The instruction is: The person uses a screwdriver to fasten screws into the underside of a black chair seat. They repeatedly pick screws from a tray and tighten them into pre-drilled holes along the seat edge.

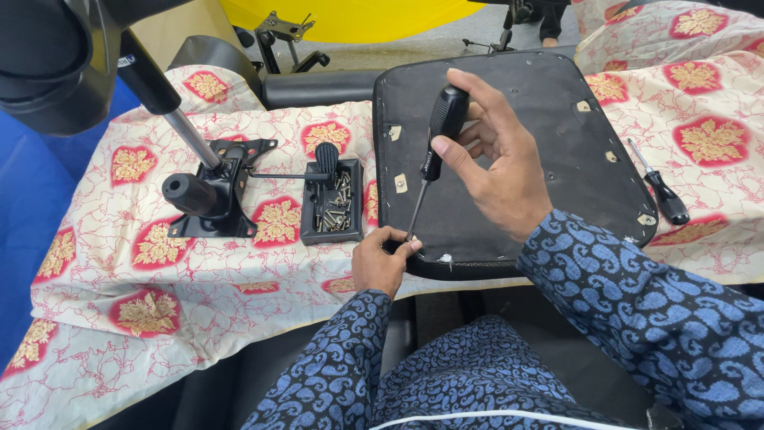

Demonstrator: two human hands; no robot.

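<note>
A: Head view, item 1?
B: Screwdriver (436, 147), clamped in right hand (497, 163) grip; long axis slants down-left, tip at seat pan (557, 103) near edge.
A: Left hand (382, 259)?
B: Nearer the tip; fingers pinched together there, on what — can't tell.

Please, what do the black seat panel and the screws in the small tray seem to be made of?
The seat panel looks like moulded plastic or coated board: matte black, with chipped pale spots on the edge near the left hand. The screws look like bare metal: silvery and shiny. Their tray looks like black plastic, though the view leaves this open.
</note>
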